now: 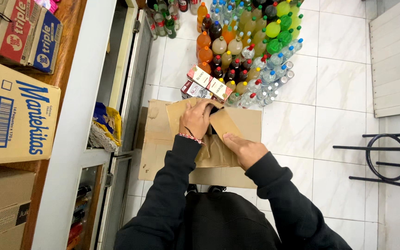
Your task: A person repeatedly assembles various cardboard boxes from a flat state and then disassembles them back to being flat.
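Note:
A brown cardboard box (pixel 241 121) stands on the tiled floor in front of me, its top flaps partly folded inward. My left hand (pixel 194 119) presses on the left inner flap, fingers curled over its far edge. A woven bracelet sits on that wrist. My right hand (pixel 244 149) lies flat on the right flap, palm down, fingers pointing up-left. Both arms wear black sleeves.
Several drink bottles (pixel 246 41) with coloured caps stand on the floor beyond the box, with small red-and-white cartons (pixel 205 82) in front of them. A counter (pixel 72 125) with stacked cardboard boxes (pixel 12 115) runs along the left. A black metal stool frame (pixel 387 157) stands at right.

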